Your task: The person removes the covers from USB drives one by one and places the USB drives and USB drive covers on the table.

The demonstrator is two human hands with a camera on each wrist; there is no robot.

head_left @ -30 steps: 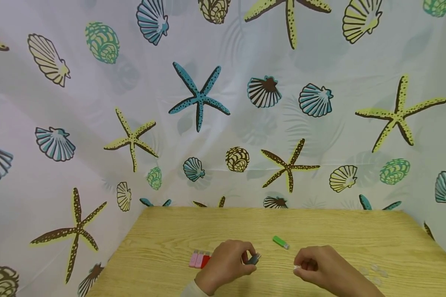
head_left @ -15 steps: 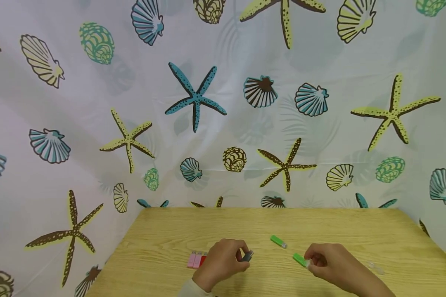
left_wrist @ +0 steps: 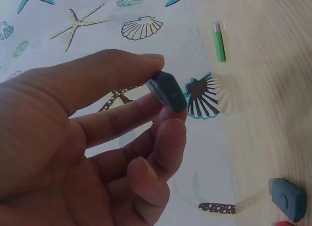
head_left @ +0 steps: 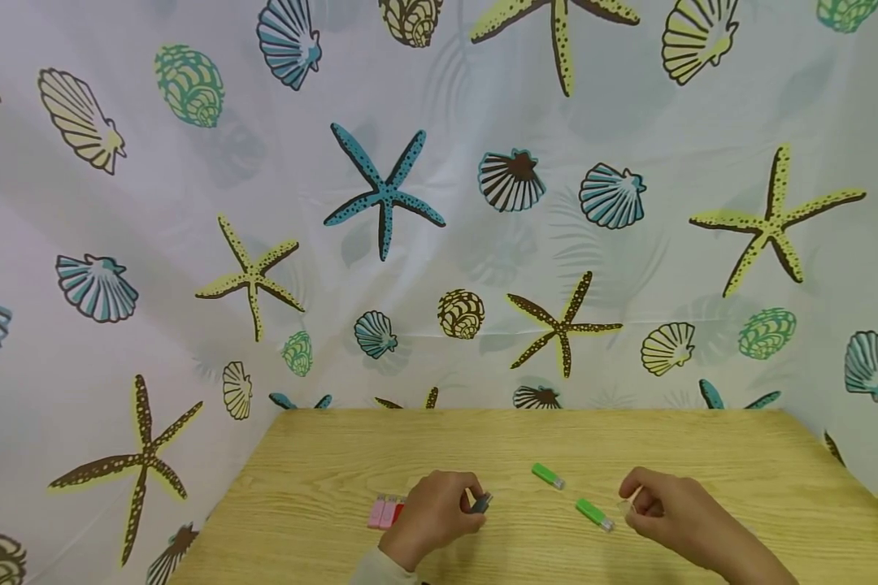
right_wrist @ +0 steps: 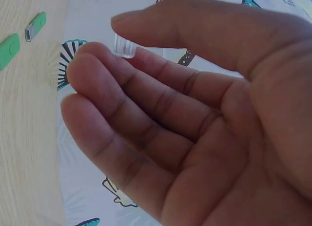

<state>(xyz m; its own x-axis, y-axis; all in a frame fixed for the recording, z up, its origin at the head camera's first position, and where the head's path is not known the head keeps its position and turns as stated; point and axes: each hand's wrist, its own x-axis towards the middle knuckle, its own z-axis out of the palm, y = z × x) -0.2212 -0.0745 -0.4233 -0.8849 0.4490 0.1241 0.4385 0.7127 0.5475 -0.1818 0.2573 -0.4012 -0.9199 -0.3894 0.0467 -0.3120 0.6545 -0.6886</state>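
Observation:
My left hand (head_left: 433, 513) pinches a dark blue-grey USB flash drive (head_left: 480, 503) between thumb and fingers, above the table; in the left wrist view the drive (left_wrist: 168, 93) shows its end. My right hand (head_left: 679, 512) is raised to the right, pinching a small clear plastic cap (right_wrist: 125, 46) between thumb and fingertips. Just left of that hand, and apart from it, a green flash drive (head_left: 593, 513) lies on the wood with its metal plug bare. Another green flash drive (head_left: 547, 475) rests farther back, its plug also bare.
Pink flash drives (head_left: 381, 512) and a red one (head_left: 398, 513) stand in a row beside my left hand, partly covered by it. Another dark drive (left_wrist: 288, 199) lies near them. The wooden table (head_left: 322, 455) meets a shell-patterned curtain (head_left: 410, 284) at the back.
My right hand has moved right with the clear cap, away from the nearer green drive, which now shows fully. Its arm now covers most of the clear pieces at right. Left hand nearly still.

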